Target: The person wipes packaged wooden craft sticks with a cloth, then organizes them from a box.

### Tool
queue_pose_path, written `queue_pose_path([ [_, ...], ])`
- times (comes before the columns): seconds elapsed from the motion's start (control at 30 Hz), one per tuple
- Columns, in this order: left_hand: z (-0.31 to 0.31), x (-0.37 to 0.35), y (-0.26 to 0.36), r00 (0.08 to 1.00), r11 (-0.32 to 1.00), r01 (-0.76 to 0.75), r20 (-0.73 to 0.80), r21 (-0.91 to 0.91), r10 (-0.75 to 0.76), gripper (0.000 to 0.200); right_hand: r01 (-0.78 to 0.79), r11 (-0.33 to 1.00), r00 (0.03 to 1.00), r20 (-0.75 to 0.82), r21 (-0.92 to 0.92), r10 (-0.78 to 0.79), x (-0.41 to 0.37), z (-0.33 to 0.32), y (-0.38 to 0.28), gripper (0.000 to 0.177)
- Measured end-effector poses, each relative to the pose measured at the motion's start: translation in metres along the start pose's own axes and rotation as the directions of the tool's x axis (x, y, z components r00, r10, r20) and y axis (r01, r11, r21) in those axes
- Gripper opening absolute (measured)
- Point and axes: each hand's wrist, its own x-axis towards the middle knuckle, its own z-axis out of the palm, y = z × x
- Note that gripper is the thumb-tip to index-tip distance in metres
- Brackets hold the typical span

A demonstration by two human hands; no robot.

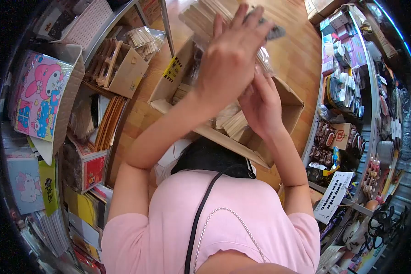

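A bundle of pale flat wooden sticks [204, 18], blurred by motion, is held up above a cardboard box. My left hand [228, 59] is laid over the bundle with its back to me, fingers bent across it. By those fingertips is a dark grey piece [275, 31] whose kind I cannot make out. My right hand [262, 102], palm towards me, has its fingertips on the clear plastic wrap at the bundle's lower end; my left hand partly hides the grip. Below, the open cardboard box [278, 139] holds more wooden sticks [233, 122] in clear plastic.
To the left, shelves carry a small carton [130, 68] near wrapped sticks, brown wooden pieces [109, 121] and cartoon-printed packs [43, 96]. On the right, a metal rack holds packaged goods [345, 91] and a lettered sign [334, 196]. Wooden floor [301, 50] surrounds the box.
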Motion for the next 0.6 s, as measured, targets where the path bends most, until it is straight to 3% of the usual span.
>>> queue_pose_path([
  [0.03, -0.009, 0.017, 0.003, 0.966, 0.965, 0.247, 0.103, -0.093, -0.237, 0.036, 0.026, 0.999, 1.000, 0.008, -0.044, -0.026, -0.001, 0.002, 0.002, 0.041],
  [0.07, -0.013, 0.028, 0.002, 0.866, 0.861, 0.484, 0.224, -0.156, -0.446, 0.030, 0.024, 0.999, 1.000, 0.012, -0.040, -0.024, -0.002, 0.002, 0.003, 0.041],
  [0.1, -0.003, 0.028, -0.026, 0.982, 0.977, 0.186, -0.047, 0.101, -0.182, 0.031, 0.014, 0.997, 1.000, 0.009, -0.074, -0.014, -0.003, 0.002, 0.004, 0.043],
  [0.13, -0.003, 0.034, -0.041, 0.959, 0.907, -0.074, -0.219, 0.414, 0.178, 0.033, 0.007, 0.994, 1.000, 0.006, -0.109, -0.007, -0.003, 0.003, 0.005, 0.045],
  [0.17, -0.001, 0.031, -0.045, 0.959, 0.906, -0.077, -0.217, 0.417, 0.181, 0.033, 0.009, 0.994, 1.000, 0.008, -0.105, -0.008, -0.004, 0.005, 0.006, 0.045],
  [0.2, -0.010, 0.035, -0.032, 0.961, 0.971, 0.227, -0.180, 0.070, -0.212, 0.037, 0.018, 0.993, 0.999, -0.024, -0.118, -0.021, -0.005, 0.007, 0.006, 0.044],
  [0.23, -0.017, 0.036, -0.023, 0.838, 0.813, 0.525, -0.010, -0.250, -0.545, 0.043, 0.028, 0.991, 0.998, -0.056, -0.131, -0.036, -0.005, 0.008, 0.006, 0.043],
  [0.27, -0.009, 0.023, -0.019, 0.841, 0.816, 0.522, -0.010, -0.250, -0.541, 0.043, 0.033, 0.991, 0.998, -0.055, -0.130, -0.040, -0.004, 0.005, 0.004, 0.043],
  [0.33, 0.015, -0.008, -0.010, 0.961, 0.960, 0.207, -0.148, -0.189, -0.236, 0.041, 0.051, 0.984, 0.995, -0.076, -0.173, -0.065, -0.001, -0.001, 0.002, 0.043],
  [0.47, 0.017, -0.017, 0.008, 0.989, 0.985, 0.137, -0.032, -0.104, -0.141, 0.039, 0.020, 0.992, 0.994, -0.102, -0.124, -0.033, -0.002, -0.004, -0.002, 0.047],
  [0.53, 0.012, -0.001, 0.000, 0.999, 0.999, -0.030, 0.020, 0.012, 0.030, 0.039, 0.005, 0.999, 1.000, 0.002, -0.034, -0.005, 0.000, -0.005, -0.002, 0.048],
  [0.57, 0.011, 0.008, -0.005, 0.999, 0.999, -0.029, 0.018, 0.014, 0.029, 0.039, 0.003, 0.999, 1.000, 0.005, -0.035, -0.003, 0.001, -0.004, -0.001, 0.048],
  [0.6, 0.009, 0.017, -0.011, 0.992, 0.939, -0.125, 0.057, 0.320, 0.112, 0.040, 0.045, 0.994, 0.999, -0.010, -0.101, -0.046, 0.002, -0.003, 0.002, 0.048],
])
